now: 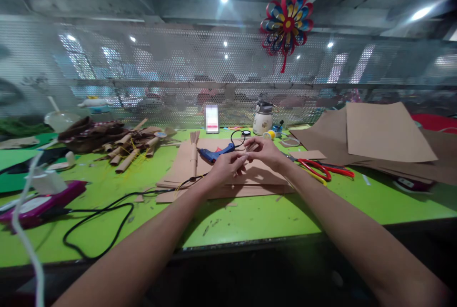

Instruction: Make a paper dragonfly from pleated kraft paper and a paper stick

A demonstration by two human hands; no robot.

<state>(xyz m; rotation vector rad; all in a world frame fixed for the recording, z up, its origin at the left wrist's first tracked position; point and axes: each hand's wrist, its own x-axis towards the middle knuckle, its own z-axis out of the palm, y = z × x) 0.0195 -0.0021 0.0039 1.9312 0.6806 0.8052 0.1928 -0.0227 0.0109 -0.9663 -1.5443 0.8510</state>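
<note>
My left hand (228, 166) and my right hand (266, 153) meet over a stack of brown kraft paper sheets (178, 166). The fingers of both are pinched close together at the tips. A small brownish bit shows behind the right fingers, too hidden to name. Just beyond my left hand lies a blue hot glue gun (216, 153), its black cord running off to the left. Beside it on the paper is a rolled paper piece with a fringed end, like a small broom (193, 154).
Red-handled scissors (316, 168) lie right of the paper. Large brown sheets (389, 133) are piled further right. Paper rolls (128, 157) heap at the left, near a purple power strip (39, 202). A phone (212, 119) and a bottle (263, 119) stand at the back.
</note>
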